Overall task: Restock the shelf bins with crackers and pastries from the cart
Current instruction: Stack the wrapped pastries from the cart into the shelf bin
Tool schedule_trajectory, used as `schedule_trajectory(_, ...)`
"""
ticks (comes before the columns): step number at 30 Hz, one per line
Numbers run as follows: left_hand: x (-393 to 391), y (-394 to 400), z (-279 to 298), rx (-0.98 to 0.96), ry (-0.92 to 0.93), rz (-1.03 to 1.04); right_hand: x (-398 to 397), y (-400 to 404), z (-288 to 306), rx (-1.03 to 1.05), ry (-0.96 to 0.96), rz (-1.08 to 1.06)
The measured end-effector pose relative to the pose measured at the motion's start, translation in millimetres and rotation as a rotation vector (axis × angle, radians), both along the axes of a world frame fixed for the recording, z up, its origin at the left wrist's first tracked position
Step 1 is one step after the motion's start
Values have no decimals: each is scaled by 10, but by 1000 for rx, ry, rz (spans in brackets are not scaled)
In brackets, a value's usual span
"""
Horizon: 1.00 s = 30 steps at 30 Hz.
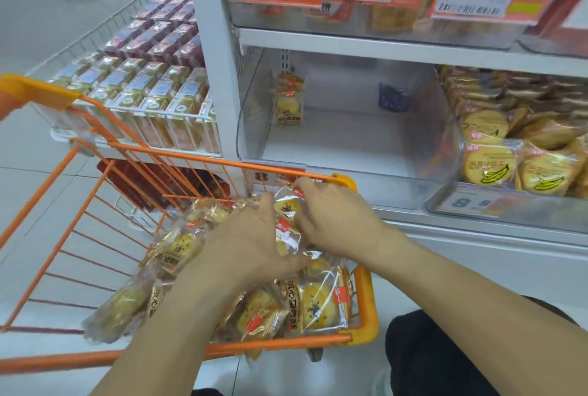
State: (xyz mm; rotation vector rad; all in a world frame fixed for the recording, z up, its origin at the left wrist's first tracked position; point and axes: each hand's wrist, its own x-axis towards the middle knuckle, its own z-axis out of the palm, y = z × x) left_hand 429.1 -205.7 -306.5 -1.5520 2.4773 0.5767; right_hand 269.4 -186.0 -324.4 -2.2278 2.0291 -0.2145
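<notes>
Between the two hands a clutch of wrapped pastries [288, 223] was squeezed, left hand [251, 242] and right hand [334, 220] curling around it from either side, apparently to lift several at once. Beneath them the orange cart [366, 300] held a heap too jumbled to count. Ahead of the hands, the clear shelf bin [334, 141] held two pastry packets [289, 99] upright and one blue packet [393, 98].

We note an orange wire cart [366, 293] heaped with wrapped pastries [315, 303]. The white shelf [413, 51] carries a clear bin [439, 144] holding few pastry packs [289, 102], beside a bin of banana crackers [490, 163]
</notes>
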Motion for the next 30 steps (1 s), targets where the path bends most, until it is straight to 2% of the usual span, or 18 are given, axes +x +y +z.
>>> schedule_trajectory(3,-1,16,9,1,36,20,19,-1,3,7,-49,-38)
schedule_trajectory(5,-9,11,69,21,106,44,-8,-3,33,11,-166,-70)
schedule_trajectory(11,177,-104,343,197,516,268,-170,24,218,-52,-581,-126)
schedule_trajectory(13,230,-160,386,283,715,359,-222,40,273,-65,-773,-215)
schedule_trajectory(16,228,-207,375,363,932,447,-252,17,320,-58,-1211,-384)
schedule_trajectory(18,193,-228,345,415,1062,518,-259,-1,346,-21,-1337,-492)
schedule_trajectory(21,136,-272,305,553,1310,636,-255,2,392,118,-1613,-516)
schedule_trajectory(23,108,-282,295,560,1320,672,-250,24,411,189,-1685,-477)
schedule_trajectory(27,13,-256,294,510,1193,610,-203,37,414,192,-1618,-460)
schedule_trajectory(30,-88,-178,282,550,1134,559,-150,39,386,185,-1575,-467)
